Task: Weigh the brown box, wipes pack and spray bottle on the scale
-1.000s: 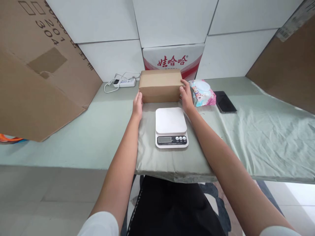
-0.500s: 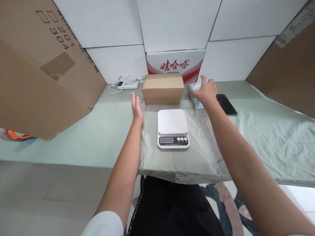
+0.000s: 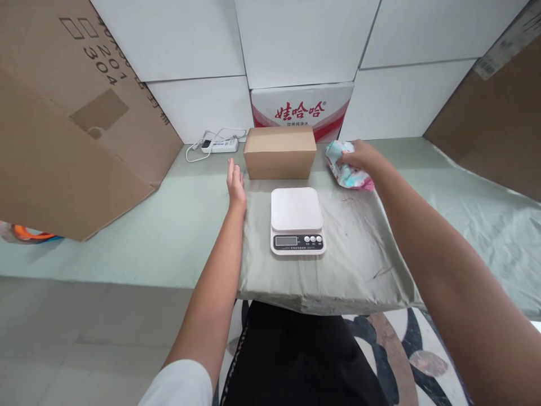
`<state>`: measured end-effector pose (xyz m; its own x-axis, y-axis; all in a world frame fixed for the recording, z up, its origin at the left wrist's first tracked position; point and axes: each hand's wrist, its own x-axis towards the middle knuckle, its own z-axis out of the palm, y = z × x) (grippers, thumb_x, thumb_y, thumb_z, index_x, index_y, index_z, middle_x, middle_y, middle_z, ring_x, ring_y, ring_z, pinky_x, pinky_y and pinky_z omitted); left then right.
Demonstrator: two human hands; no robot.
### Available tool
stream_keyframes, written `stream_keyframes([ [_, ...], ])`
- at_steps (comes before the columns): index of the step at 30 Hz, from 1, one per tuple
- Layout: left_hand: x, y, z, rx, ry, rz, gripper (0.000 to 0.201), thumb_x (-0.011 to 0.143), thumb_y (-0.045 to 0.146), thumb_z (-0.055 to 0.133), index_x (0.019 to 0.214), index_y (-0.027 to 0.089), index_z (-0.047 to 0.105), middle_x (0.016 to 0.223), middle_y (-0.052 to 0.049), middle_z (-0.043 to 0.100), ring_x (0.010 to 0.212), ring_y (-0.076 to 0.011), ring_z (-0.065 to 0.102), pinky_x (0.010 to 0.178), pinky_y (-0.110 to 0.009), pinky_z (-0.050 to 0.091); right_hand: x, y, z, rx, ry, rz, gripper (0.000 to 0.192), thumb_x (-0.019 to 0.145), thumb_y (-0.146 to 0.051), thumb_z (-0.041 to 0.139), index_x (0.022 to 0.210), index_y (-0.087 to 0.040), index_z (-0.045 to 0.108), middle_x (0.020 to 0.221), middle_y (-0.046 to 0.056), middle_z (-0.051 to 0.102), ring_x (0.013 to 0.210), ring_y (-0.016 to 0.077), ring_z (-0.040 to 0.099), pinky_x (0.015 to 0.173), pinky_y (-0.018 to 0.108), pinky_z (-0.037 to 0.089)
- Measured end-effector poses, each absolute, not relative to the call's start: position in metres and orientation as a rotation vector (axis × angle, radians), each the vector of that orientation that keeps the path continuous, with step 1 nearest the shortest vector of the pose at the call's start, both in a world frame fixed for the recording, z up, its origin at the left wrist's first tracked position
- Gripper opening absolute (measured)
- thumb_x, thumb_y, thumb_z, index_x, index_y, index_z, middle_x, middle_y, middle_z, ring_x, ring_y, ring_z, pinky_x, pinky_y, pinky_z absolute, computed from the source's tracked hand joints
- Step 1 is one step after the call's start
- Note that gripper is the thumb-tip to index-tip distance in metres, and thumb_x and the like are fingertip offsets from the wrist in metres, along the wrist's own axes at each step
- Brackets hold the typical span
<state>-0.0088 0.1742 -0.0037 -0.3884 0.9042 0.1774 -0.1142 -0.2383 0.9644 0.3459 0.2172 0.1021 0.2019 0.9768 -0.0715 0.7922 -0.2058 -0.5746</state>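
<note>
A white digital kitchen scale [image 3: 297, 210] lies on the cloth in front of me, its platform bare and its display dark. My left hand [image 3: 235, 183] rests on its edge to the left of the scale, fingers stretched out and holding nothing. Close by its fingertips is the brown cardboard box [image 3: 276, 164], which stands behind the scale. At the back right, my right hand [image 3: 359, 155] has its fingers closed on a soft packet [image 3: 349, 176] with a pale blue, white and pink pattern. Part of the packet is hidden under the hand.
Behind the brown box stands a white and red carton [image 3: 301, 107] against white panels. A power strip [image 3: 220, 146] with a white cable lies at the back left. Large cardboard sheets [image 3: 76, 129] flank both sides. The green-covered table [image 3: 186, 237] ends just before my body.
My right hand has come down from above the packet, shifted slightly right and closed on it. More of the packet shows now; my right arm hides the dark tablet. My left hand has barely moved.
</note>
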Motion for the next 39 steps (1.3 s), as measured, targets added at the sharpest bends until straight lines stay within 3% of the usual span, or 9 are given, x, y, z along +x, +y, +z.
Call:
stream_keyframes([
  [4, -0.009, 0.175, -0.004, 1.018, 1.241, 1.717, 0.066, 0.106, 0.060, 0.040, 0.167, 0.035, 0.035, 0.182, 0.003, 0.019, 0.167, -0.0167, 0.021, 0.133, -0.034, 0.027, 0.368, 0.183, 0.122, -1.953, -1.458, 1.053, 0.053, 0.077, -0.031, 0.083, 0.127, -0.026, 0.067, 0.111, 0.009, 0.075, 0.082, 0.0227, 0.071, 0.073, 0.039, 0.059],
  [9, -0.007, 0.172, -0.002, 0.982, 1.224, 1.730, 0.061, 0.108, 0.049, 0.041, 0.166, 0.032, 0.037, 0.182, 0.002, 0.020, 0.167, -0.0133, 0.024, 0.131, -0.030, 0.029, 0.354, 0.127, 0.151, -1.613, -1.624, 1.166, 0.074, 0.073, -0.033, 0.085, 0.144, -0.034, 0.062, 0.119, 0.008, 0.076, 0.092, 0.0303, 0.075, 0.076, 0.046, 0.063],
  [14, -0.006, 0.165, 0.000, 0.978, 1.206, 1.752, 0.061, 0.107, 0.045, 0.042, 0.166, 0.028, 0.037, 0.182, -0.001, 0.021, 0.166, -0.0139, 0.027, 0.130, -0.031, 0.032, 0.306, 0.112, 0.157, -1.379, -2.009, 1.098, 0.076, 0.075, -0.039, 0.082, 0.148, -0.033, 0.061, 0.137, 0.010, 0.070, 0.110, 0.0411, 0.071, 0.082, 0.056, 0.063],
  [20, -0.007, 0.165, 0.002, 0.986, 1.197, 1.764, 0.066, 0.106, 0.049, 0.042, 0.167, 0.024, 0.035, 0.181, -0.005, 0.023, 0.166, -0.0156, 0.027, 0.128, -0.029, 0.035, 0.262, 0.117, 0.136, -1.261, -2.475, 0.846, 0.083, 0.077, -0.044, 0.080, 0.155, -0.036, 0.053, 0.145, 0.008, 0.063, 0.124, 0.0398, 0.064, 0.093, 0.052, 0.060],
  [24, -0.007, 0.168, 0.000, 1.004, 1.191, 1.756, 0.070, 0.104, 0.059, 0.043, 0.166, 0.029, 0.037, 0.181, -0.001, 0.025, 0.167, -0.0182, 0.025, 0.130, -0.031, 0.034, 0.251, 0.106, 0.127, -1.113, -2.755, 0.551, 0.093, 0.080, -0.042, 0.079, 0.164, -0.040, 0.041, 0.133, 0.011, 0.062, 0.111, 0.0354, 0.066, 0.091, 0.046, 0.056],
  [28, -0.007, 0.169, -0.002, 1.023, 1.160, 1.761, 0.068, 0.103, 0.059, 0.044, 0.166, 0.033, 0.038, 0.179, 0.001, 0.029, 0.166, -0.0195, 0.026, 0.131, -0.033, 0.034, 0.248, 0.100, 0.125, -1.023, -2.870, 0.328, 0.090, 0.084, -0.041, 0.074, 0.167, -0.038, 0.038, 0.128, 0.013, 0.061, 0.099, 0.0320, 0.066, 0.083, 0.041, 0.053],
  [39, -0.008, 0.165, -0.001, 1.035, 1.154, 1.765, 0.066, 0.103, 0.061, 0.046, 0.163, 0.032, 0.043, 0.179, 0.000, 0.031, 0.166, -0.0214, 0.027, 0.131, -0.035, 0.034, 0.249, 0.102, 0.122, -0.829, -2.947, 0.292, 0.080, 0.090, -0.039, 0.068, 0.165, -0.037, 0.041, 0.126, 0.013, 0.060, 0.111, 0.0338, 0.060, 0.094, 0.048, 0.052],
])
